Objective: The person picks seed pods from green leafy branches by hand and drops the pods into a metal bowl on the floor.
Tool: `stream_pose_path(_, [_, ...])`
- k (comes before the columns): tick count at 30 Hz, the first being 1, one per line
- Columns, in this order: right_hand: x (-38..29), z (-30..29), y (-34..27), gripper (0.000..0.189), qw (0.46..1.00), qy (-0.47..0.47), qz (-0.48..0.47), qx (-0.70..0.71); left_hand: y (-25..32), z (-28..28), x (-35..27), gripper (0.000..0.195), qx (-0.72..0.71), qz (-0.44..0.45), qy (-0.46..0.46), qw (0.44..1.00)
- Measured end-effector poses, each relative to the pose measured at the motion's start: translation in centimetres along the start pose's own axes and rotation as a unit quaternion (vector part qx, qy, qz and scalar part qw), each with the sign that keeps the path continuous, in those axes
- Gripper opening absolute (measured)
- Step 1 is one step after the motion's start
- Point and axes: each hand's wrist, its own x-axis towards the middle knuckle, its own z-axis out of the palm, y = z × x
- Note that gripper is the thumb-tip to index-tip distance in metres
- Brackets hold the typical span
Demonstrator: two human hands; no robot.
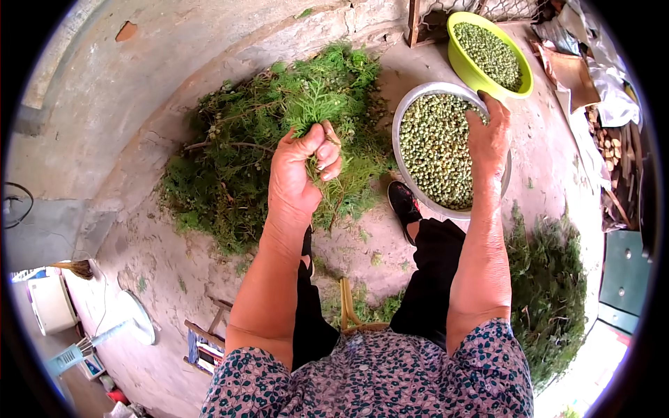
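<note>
My left hand [308,162] is closed around a green conifer sprig [316,107] with flat, scaly leaves. Behind it a large heap of cut conifer branches [235,151] lies on the floor, small pale green cones among the foliage. Over the right rim of a round metal basin [400,141] hangs my right hand [488,125], fingers apart, with nothing visible between them. Small green cones [436,151] fill the basin. Beyond it, a yellow-green plastic basin [457,62] holds more such cones [486,55].
A second pile of conifer branches [549,298] lies at right. My shoe [402,206] is near the metal basin. A standing fan [136,316] and a folding stool [201,347] are at lower left. Stacked wood [609,149] and a green cabinet [624,266] stand on the right.
</note>
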Motion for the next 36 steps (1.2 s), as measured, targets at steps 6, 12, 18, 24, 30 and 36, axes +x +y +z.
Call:
stream_pose_path(6, [-2.4, -0.7, -6.1, 0.020, 0.856, -0.409, 0.197, 0.246, 0.3, -0.5, 0.1, 0.039, -0.046, 0.035, -0.037, 0.998])
stream_pose_path(12, [-7.1, 0.4, -10.3, 0.030, 0.661, -0.538, 0.359, 0.381, 0.2, -0.5, 0.0, 0.039, -0.042, 0.094, -0.118, 0.988])
stream_pose_path(18, [-8.1, 1.4, -10.1, 0.009, 0.533, -0.383, 0.471, 0.589, 0.6, 0.8, -0.1, 0.030, 0.004, 0.070, -0.003, 0.998])
stream_pose_path(24, [-7.0, 1.3, -10.0, 0.011, 0.660, -0.323, 0.370, 0.569, 1.0, 0.6, 0.0, 0.014, 0.048, 0.122, 0.186, 0.974])
stream_pose_path(30, [-6.8, 1.3, -9.0, 0.010, 0.705, -0.316, 0.359, 0.523, 1.2, 0.8, 0.2, 0.021, 0.138, 0.163, 0.119, 0.970])
stream_pose_path(36, [-5.7, 1.2, -8.5, 0.004, 0.730, -0.284, 0.388, 0.486, 1.0, 2.0, 0.0, 0.020, 0.154, 0.113, 0.128, 0.973])
